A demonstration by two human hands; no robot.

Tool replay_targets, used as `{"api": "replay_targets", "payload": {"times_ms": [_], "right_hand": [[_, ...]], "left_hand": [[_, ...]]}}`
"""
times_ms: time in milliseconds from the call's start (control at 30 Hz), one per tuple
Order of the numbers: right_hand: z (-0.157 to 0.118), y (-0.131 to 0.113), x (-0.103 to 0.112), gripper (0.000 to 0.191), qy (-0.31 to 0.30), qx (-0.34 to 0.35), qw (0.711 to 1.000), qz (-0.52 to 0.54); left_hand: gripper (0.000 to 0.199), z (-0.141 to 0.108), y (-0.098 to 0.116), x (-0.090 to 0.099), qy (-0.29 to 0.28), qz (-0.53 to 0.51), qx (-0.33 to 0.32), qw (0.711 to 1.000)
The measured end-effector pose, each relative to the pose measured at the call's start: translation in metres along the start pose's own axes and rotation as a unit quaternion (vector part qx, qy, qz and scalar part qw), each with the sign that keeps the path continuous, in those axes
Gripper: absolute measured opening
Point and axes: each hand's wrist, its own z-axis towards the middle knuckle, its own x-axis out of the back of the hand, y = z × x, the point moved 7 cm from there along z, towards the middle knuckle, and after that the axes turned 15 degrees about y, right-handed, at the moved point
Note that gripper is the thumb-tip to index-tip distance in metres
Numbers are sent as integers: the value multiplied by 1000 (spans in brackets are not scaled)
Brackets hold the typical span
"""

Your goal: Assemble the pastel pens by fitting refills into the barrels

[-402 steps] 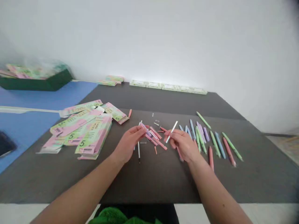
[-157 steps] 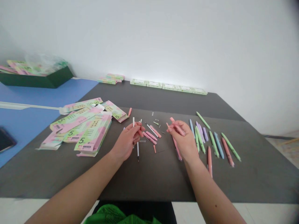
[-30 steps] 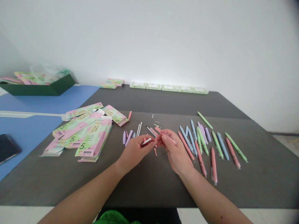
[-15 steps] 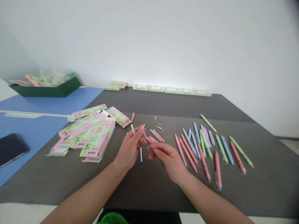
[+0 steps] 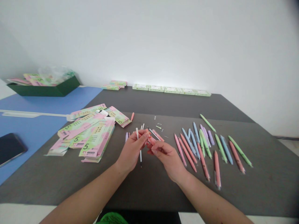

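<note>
While pinching a coral pen part (image 5: 152, 141) in the bent fingers of the right hand (image 5: 168, 156), held the left hand (image 5: 129, 151) right up against it, over the middle of the dark tabletop (image 5: 263, 177). Gripped a slim white tube (image 5: 137, 133) in the left hand, poking up nearly upright from the curled fingers. Saw a coral bit (image 5: 147, 131) at the left fingertips, but could not tell, behind so much finger, a separate piece from the end of the same one.

Had a white refill (image 5: 140, 159) lying just beside the left hand, dark tip toward the near edge, and a purple piece (image 5: 126, 137) on the hand's outer side. Saw loose pink parts (image 5: 158, 135) just beyond the fingertips, next to a dark-tipped refill (image 5: 153, 133), and farther off a small green piece (image 5: 158, 127) among tiny clear bits (image 5: 159, 123).

To the right, had pens (image 5: 206, 144) laid out in several colours, with a pink pen (image 5: 180, 150) nearest the right hand. To the left, had printed cartons (image 5: 97, 137) heaped and overlapping, and a coral barrel (image 5: 132, 117) by one corner. Farther left, on a blue surface (image 5: 40, 127), saw a dark phone (image 5: 12, 149) and, behind it, a dark green tray (image 5: 42, 91) of more cartons. Along the back, had pale green boxes (image 5: 171, 90) end to end.
</note>
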Motion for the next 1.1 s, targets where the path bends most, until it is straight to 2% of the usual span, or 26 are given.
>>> {"api": "replay_targets", "payload": {"times_ms": [100,267,367,500,600,700,800,1000,1100], "right_hand": [[1,-2,1,12,11,1,1000,12],[2,-6,-4,24,9,3,999,43],[3,-7,-5,26,5,1,999,37],[3,-6,-3,27,5,-3,999,36],[3,-6,0,26,15,-5,999,31],[3,-6,3,24,27,-3,999,21],[5,-4,6,21,39,-15,999,24],[13,11,18,25,91,-123,985,83],[15,11,20,26,92,-145,981,92]], "left_hand": [[18,-1,3,0,-6,60,-35,998],[15,-8,25,-1,-11,140,-123,982],[15,-13,31,-2,-8,163,-140,977],[22,-13,29,1,0,187,-151,971],[24,-8,25,5,-8,123,-126,984],[29,0,20,7,-25,7,-54,998],[30,6,15,7,-29,-64,18,997],[25,12,5,10,-6,-109,83,991],[24,13,1,12,-1,-117,90,989]]}}
